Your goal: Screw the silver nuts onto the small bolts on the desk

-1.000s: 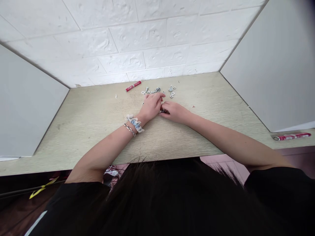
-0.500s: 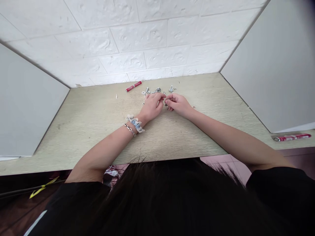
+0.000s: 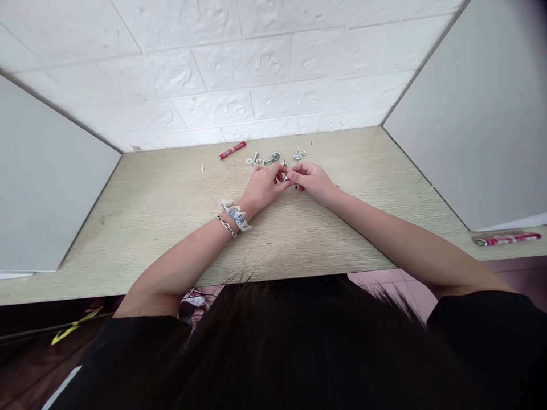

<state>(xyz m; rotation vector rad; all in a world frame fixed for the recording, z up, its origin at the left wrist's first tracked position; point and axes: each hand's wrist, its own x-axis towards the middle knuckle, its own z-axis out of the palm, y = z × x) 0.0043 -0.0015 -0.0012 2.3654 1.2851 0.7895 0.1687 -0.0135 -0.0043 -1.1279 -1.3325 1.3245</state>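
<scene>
**Hand Positions at the Tabletop** [image 3: 171,228]

The tabletop carries all loose hardware. From here I see the left hand [image 3: 261,185] with thumb and forefinger close together; whether it grips anything, I cannot tell. The right hand [image 3: 315,182] is pinched narrow. A red tube [image 3: 232,150] lies near the rear edge. A bolt [image 3: 298,154] stands beside a nut [image 3: 304,153]. A small metal part [image 3: 286,178], partly hidden, is held by the right hand, between both hands.

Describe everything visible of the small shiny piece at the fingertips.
The small shiny piece looks like silvery metal. It shows between the left hand and the right hand, the right one seemingly pinching it between thumb and forefinger. Most of it is hidden, so I can't tell its shape, tilt or whether the left grips it too.
</scene>
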